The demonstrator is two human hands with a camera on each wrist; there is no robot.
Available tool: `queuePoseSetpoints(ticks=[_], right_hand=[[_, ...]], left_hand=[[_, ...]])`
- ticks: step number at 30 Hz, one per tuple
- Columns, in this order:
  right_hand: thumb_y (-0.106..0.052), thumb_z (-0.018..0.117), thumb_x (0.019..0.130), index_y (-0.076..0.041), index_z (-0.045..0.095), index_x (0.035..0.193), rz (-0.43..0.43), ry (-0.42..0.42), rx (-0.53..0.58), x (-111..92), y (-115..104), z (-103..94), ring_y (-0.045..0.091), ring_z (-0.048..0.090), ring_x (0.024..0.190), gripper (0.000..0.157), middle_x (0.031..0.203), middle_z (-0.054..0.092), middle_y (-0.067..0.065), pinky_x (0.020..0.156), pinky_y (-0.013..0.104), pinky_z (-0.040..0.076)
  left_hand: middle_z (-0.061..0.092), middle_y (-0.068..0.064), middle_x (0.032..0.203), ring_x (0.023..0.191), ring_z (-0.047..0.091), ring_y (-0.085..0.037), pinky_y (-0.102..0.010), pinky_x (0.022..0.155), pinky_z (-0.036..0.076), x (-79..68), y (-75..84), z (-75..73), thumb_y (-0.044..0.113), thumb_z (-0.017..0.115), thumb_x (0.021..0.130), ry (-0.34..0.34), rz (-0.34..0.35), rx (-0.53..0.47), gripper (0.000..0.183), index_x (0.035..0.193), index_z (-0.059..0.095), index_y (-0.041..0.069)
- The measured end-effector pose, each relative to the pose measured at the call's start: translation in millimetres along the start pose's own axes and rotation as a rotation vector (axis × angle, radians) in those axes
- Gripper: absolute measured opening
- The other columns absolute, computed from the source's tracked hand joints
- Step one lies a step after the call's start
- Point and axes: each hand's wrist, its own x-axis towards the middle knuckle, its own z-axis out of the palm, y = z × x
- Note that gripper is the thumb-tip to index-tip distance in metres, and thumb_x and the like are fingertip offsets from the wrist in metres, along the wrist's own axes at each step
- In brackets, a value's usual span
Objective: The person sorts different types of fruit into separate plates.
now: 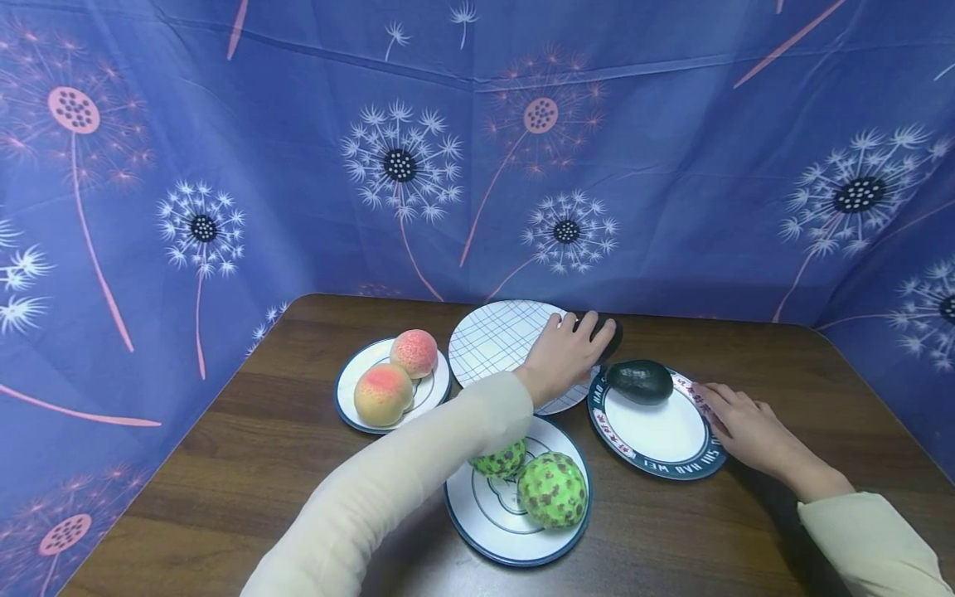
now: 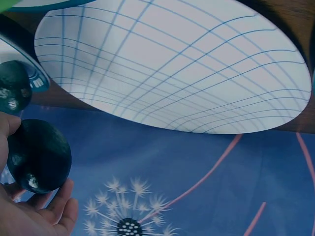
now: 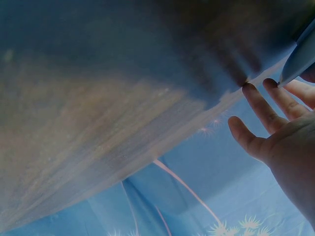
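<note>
In the head view my left hand (image 1: 563,352) reaches over the far right edge of a checked plate (image 1: 496,340). It holds a dark green avocado (image 2: 42,155), with thumb and fingers around it in the left wrist view. A second avocado (image 1: 640,381) lies on the upper left part of a dark-rimmed plate (image 1: 664,431) with lettering. My right hand (image 1: 753,427) holds that plate's right rim, one digit over the edge. Several fingers (image 3: 266,110) extend by the rim in the right wrist view; the thumb's contact is partly hidden.
Two peaches (image 1: 384,395) sit on a small plate (image 1: 351,406) at the left. Two bumpy green fruits (image 1: 552,489) lie on the front plate (image 1: 507,547), one partly behind my left sleeve (image 1: 418,464). A blue patterned cloth (image 1: 477,166) hangs behind the wooden table (image 1: 246,464).
</note>
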Motion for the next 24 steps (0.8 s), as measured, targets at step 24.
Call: queuePoseSetpoints(ticks=[24], right_hand=[[-0.011,0.06,0.083,0.004,0.041,0.131,0.01,0.0,-0.04,2,-1,1.7,0.049,0.044,0.11,0.053,0.124,0.045,0.029,0.084,0.07,0.034]], left_hand=[[0.039,-0.001,0.133,0.108,0.05,-0.018,-0.032,0.09,0.041,3.9,22.7,-26.7,0.051,0.051,0.086,0.1,0.128,-0.044,0.068,0.141,0.023,0.021]])
